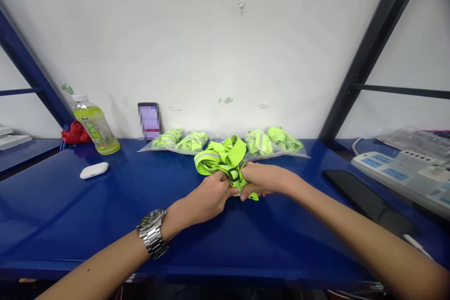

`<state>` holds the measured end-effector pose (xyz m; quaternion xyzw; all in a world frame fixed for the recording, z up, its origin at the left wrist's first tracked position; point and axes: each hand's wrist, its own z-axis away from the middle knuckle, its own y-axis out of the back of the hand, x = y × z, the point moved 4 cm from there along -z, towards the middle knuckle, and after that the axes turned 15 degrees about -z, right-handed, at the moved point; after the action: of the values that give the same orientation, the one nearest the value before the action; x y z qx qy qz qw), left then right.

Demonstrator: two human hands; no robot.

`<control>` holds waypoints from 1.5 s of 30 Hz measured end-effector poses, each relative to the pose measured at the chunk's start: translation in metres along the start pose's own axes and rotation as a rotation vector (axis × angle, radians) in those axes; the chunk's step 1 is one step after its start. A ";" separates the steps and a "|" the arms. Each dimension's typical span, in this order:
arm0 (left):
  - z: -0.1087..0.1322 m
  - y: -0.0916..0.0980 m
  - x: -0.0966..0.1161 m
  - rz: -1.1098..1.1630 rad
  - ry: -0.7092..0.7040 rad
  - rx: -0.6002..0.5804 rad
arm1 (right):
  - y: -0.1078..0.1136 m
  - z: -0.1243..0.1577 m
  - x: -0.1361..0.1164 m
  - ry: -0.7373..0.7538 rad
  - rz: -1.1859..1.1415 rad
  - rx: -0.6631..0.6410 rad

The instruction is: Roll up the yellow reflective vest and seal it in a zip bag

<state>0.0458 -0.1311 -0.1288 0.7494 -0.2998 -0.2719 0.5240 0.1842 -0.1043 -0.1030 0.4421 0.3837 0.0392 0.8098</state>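
Note:
A neon-green reflective strap vest (223,157) lies bunched on the blue table (105,225) near the middle. My left hand (207,199), with a metal wristwatch on its wrist, grips the vest's lower edge from the left. My right hand (262,180) grips the same bunch from the right, fingers curled around the fabric. The two hands touch each other at the vest. Behind it, several clear bags holding folded green vests (191,141) lie in a row against the white wall, with more bagged vests (276,140) to the right.
A green drink bottle (95,126) leans at the back left beside red cloth (75,133). A white earbud case (93,170) lies in front of it. A phone (149,120) stands against the wall. A black phone (365,201) and a power strip (404,176) lie at right.

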 end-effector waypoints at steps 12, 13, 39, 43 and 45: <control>-0.008 -0.004 0.005 -0.137 0.168 0.163 | -0.007 0.009 -0.018 -0.091 0.447 0.195; -0.008 -0.005 0.005 -0.164 0.154 0.163 | -0.009 0.010 -0.016 -0.070 0.398 0.192; -0.002 -0.005 -0.004 0.017 0.222 0.096 | -0.047 0.038 0.001 0.500 0.491 0.705; -0.002 -0.008 -0.005 -0.046 0.174 0.041 | -0.049 0.034 0.001 0.564 0.412 0.617; -0.002 -0.007 -0.004 -0.035 0.131 0.008 | -0.048 0.031 0.005 0.539 0.340 0.555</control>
<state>0.0459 -0.1256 -0.1341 0.7727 -0.2529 -0.2303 0.5347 0.1946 -0.1524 -0.1323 0.6745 0.4993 0.1814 0.5127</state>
